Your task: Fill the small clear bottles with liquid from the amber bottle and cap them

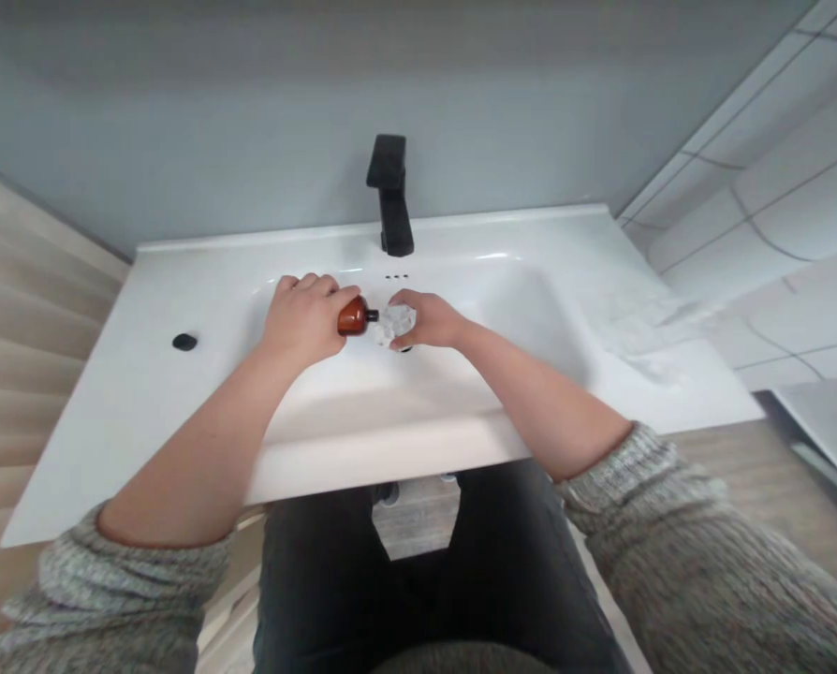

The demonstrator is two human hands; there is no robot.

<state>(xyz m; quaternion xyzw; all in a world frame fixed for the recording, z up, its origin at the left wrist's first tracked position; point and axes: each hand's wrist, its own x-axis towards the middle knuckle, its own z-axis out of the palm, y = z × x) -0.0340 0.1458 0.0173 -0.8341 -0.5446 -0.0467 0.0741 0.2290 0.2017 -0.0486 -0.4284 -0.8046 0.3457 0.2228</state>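
Observation:
My left hand [302,318] is closed around an amber bottle [352,316] with a narrow black neck [372,315]. The bottle lies tipped on its side, its neck pointing right. Facing that neck, my right hand [429,320] grips a whitish, partly see-through piece [397,322] with an uneven surface; its exact kind is unclear. Bottle neck and whitish piece are very close; whether they touch I cannot tell. Both hands are over the basin of a white washbasin [390,412]. A small black cap-like object [184,342] rests on the left part of the washbasin top.
Behind the hands a black faucet [394,201] rises at the back of the basin, with small overflow holes below it. A dark drain shows partly under my right hand. Pale folded fabric [25,356] hangs at left; white tiled wall [762,206] stands at right.

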